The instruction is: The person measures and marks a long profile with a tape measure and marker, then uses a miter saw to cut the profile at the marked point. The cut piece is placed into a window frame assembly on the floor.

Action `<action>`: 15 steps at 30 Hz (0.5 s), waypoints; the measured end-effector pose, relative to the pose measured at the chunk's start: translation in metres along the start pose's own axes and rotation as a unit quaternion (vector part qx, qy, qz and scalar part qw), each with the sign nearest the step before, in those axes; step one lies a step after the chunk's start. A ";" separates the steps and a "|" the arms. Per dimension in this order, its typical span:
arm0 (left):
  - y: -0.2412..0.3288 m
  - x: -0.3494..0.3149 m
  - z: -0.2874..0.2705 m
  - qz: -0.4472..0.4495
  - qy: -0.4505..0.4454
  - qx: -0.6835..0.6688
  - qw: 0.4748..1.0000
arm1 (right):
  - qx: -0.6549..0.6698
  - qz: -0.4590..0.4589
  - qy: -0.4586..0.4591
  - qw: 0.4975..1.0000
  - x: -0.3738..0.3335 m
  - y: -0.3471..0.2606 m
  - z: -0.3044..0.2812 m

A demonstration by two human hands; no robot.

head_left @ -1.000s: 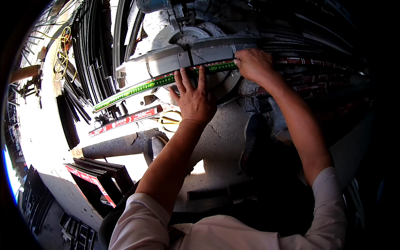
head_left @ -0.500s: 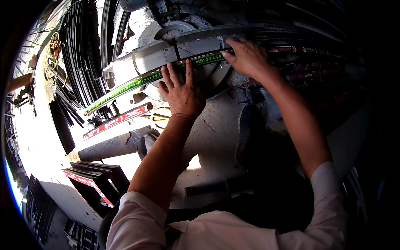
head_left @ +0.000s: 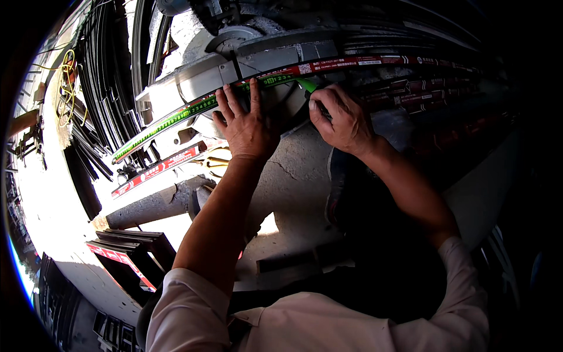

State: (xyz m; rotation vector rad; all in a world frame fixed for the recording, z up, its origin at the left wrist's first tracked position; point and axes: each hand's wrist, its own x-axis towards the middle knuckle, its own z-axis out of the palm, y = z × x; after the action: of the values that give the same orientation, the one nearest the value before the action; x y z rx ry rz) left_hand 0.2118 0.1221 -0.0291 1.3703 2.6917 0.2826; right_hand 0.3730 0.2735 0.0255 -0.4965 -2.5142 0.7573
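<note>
Plainly spread, the left hand lies palm down, its fingertips on the green measuring tape, gripping nothing. Toward the right, the other hand is curled, thumb against the fingers, closed on the tape where it bends down off the bar. Both forearms reach up from below, elbows apart.

The tape runs along the near side of this long dark bar, across the saw base, and its left end reaches beyond the base's left edge. The bar extends past the right edge. Between the forearms lies cracked grey concrete; yellow-handled pliers and a short bar sit near the base's lower left edge.

Red labels with pale print mark both bars, the long one also bearing a square code; light numerals line the tape.
</note>
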 end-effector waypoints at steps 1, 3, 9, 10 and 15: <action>0.000 0.000 0.001 0.003 -0.001 0.002 1.000 | 0.026 -0.009 -0.032 0.999 -0.011 -0.003 0.007; 0.000 0.000 0.002 0.007 -0.002 0.003 1.000 | 0.074 0.024 -0.102 0.992 -0.033 -0.006 0.028; 0.004 0.002 0.000 0.007 -0.015 -0.001 1.000 | 0.189 0.349 -0.218 0.892 -0.105 0.035 0.108; 0.004 0.002 -0.002 0.003 -0.025 -0.009 1.000 | 0.217 0.414 -0.212 0.858 -0.106 0.040 0.116; 0.003 0.002 0.000 0.002 -0.010 0.000 1.000 | 0.379 0.597 -0.187 0.682 -0.093 0.057 0.121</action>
State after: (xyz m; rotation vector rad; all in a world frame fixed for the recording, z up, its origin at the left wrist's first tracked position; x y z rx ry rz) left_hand 0.2130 0.1253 -0.0283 1.3725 2.6723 0.2676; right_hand 0.3980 0.2244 -0.1281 -1.7908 -1.5373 2.3899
